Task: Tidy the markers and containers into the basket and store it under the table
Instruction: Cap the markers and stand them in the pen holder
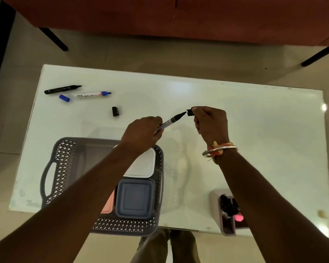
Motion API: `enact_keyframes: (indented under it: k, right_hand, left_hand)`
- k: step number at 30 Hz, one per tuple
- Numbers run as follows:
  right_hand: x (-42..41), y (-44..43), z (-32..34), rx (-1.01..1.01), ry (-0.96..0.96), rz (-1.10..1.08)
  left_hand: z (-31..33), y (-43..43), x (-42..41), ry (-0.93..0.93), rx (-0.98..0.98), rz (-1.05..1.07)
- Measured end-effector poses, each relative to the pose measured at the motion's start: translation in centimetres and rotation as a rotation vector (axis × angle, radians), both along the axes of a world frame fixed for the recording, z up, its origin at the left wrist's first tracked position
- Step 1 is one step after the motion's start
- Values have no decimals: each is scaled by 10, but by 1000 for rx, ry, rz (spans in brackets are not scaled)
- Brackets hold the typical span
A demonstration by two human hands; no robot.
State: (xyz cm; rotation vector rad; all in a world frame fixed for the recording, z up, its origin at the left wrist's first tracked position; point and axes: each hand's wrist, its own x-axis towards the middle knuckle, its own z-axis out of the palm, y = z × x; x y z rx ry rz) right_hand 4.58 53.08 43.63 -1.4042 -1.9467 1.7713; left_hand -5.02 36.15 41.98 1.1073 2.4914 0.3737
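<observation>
Above the middle of the table, the left hand gripped an uncapped marker in curled fingers, its black tip pointing at a small black cap pinched in the fingertips of the right hand, tip and cap just apart. The basket sat at the near-left edge, holding a white container, a grey-blue container and a pink container. Near the far-left corner lay an uncapped black marker, a blue marker, a blue cap and a loose black cap, while a marker holder stood at the near-right edge.
</observation>
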Motion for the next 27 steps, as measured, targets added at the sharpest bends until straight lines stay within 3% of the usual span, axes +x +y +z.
enact_keyframes:
  k: [6,11,17,27]
  right_hand:
    - [26,8,8,6,9,48]
    - [50,21,17,31,25,92]
    - [87,43,34,307,-44,246]
    - [138,61,49,386,28,102]
  left_hand:
    - [9,12,28,39,3,-53]
    - [14,16,56,-44,227,-157]
    - [23,31,93,-193,345,-189]
    - [42,72,156,-393,492,-68]
